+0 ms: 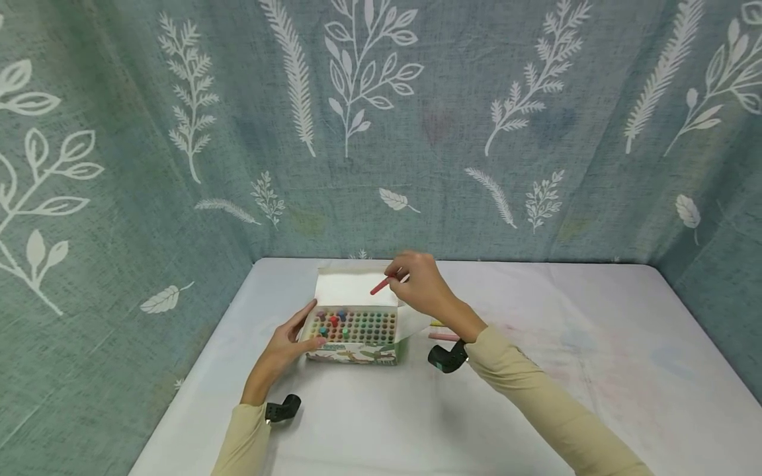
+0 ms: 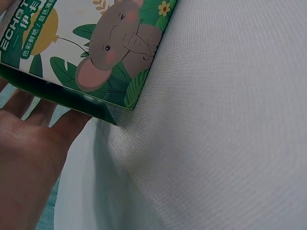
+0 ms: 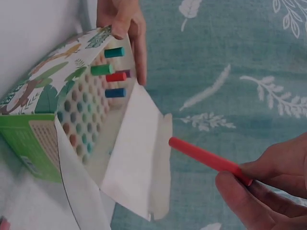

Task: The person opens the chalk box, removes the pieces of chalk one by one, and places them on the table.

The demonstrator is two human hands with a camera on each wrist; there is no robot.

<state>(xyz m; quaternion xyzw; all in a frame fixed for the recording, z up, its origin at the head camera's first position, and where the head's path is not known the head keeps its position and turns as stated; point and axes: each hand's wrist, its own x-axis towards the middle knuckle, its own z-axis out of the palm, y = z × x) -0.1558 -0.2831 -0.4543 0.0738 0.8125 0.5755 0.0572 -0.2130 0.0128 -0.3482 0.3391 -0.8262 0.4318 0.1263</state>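
Observation:
My right hand (image 1: 418, 281) pinches a slim red colouring stick (image 3: 204, 158) between thumb and fingertips. It holds the stick slantwise in the air, over the raised white lid (image 1: 351, 289) of a printed cardboard box (image 1: 351, 354). At the box's left end, my left hand (image 1: 284, 347) grips it, with the thumb on the front edge and fingers at the side. Inside the box is a grid of round holes (image 3: 84, 108). Several sticks stick up from it, among them a red (image 3: 116, 76), a blue (image 3: 115, 92) and a green one (image 3: 102, 70).
A pink stick (image 1: 443, 336) and a yellow stick (image 1: 437, 323) lie on the white-covered table (image 1: 536, 396) right of the box, partly behind my right forearm. A side flap (image 1: 412, 322) juts out from the box's right end. Behind the table hangs a leaf-patterned curtain (image 1: 446, 132).

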